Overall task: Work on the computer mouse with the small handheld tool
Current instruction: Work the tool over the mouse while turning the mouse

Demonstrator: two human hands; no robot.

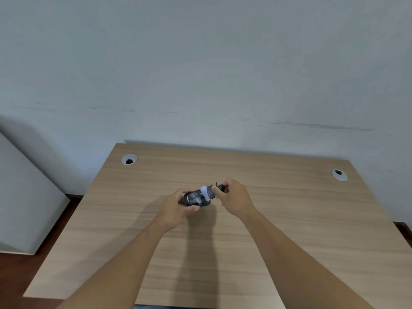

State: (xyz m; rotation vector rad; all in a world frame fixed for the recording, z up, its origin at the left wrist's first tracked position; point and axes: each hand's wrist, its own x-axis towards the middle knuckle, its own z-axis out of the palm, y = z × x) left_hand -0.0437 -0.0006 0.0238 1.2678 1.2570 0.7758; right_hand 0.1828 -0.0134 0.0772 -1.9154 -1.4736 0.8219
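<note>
A dark computer mouse (196,198) with a pale patterned shell is held above the middle of the wooden desk (289,219). My left hand (176,208) grips its left end, fingers wrapped around it. A whitish band (206,192) shows on the mouse's right part. My right hand (234,197) is closed on a small dark handheld tool (221,187), whose end meets the right end of the mouse. A thin dark bit sticks up beside my right fingers. The tool's tip is hidden.
Two round cable grommets sit in the desk's far corners, one on the left (129,159) and one on the right (339,174). A pale wall rises behind the desk. A white panel (24,208) leans at the left over dark flooring.
</note>
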